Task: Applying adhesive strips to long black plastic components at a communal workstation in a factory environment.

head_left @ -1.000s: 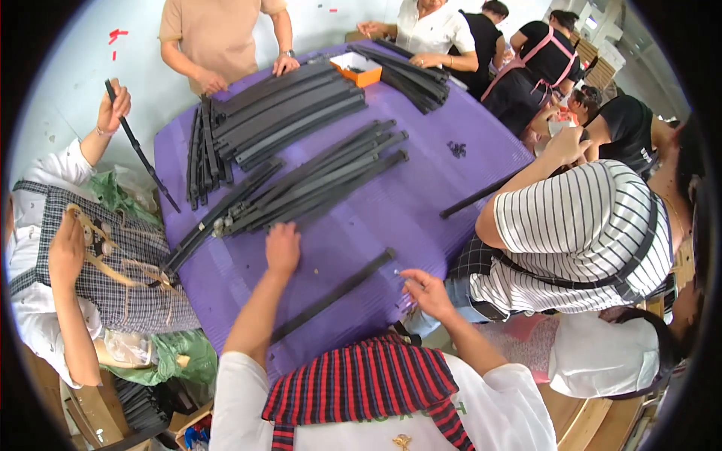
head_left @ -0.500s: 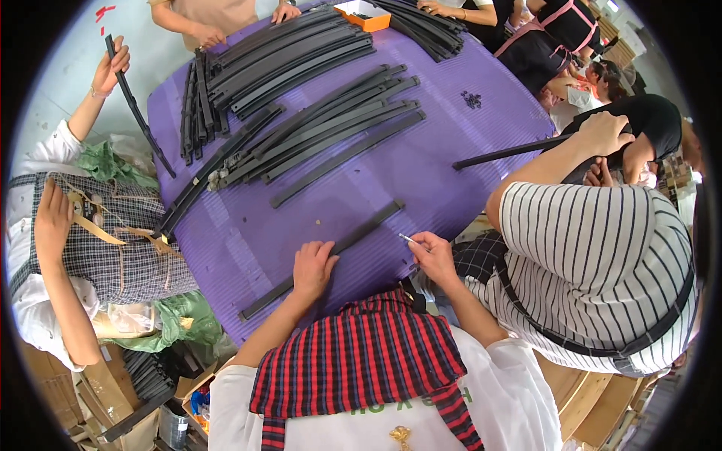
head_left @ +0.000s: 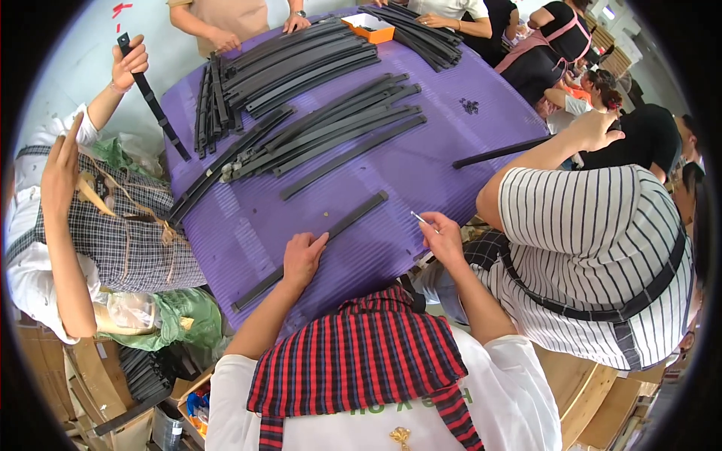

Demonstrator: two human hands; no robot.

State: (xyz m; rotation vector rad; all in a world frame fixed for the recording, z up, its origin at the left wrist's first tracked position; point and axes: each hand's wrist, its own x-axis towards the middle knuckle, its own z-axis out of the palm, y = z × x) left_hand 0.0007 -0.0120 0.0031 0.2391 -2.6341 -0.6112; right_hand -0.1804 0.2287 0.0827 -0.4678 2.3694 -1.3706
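Observation:
A long, narrow black strip (head_left: pixel 353 216) lies slantwise on the purple ribbed table cover (head_left: pixel 361 263) in front of me. My left hand (head_left: pixel 302 259) grips it near its middle, thumb and fingers over its edges. To the right of the strip's upper end, my right hand (head_left: pixel 442 237) is raised slightly above the table. Its fingers pinch a thin silver pin-like tool (head_left: pixel 419 217), whose tip points up and left, apart from the strip. The far end of that tool is hidden in my fingers.
Beyond lie several loose black strips (head_left: pixel 353 156) and a larger stack (head_left: pixel 301 64). An orange-rimmed box (head_left: pixel 368 28) stands at the back, with small dark pieces (head_left: pixel 469 106) at right. Co-workers hold strips at left (head_left: pixel 158 109) and right (head_left: pixel 500 152); another person's hand (head_left: pixel 60 169) is raised at left.
My left hand and the strip have shifted a little toward the left. My right hand has moved slightly right and up with the silver tool, so the gap to the strip is wider.

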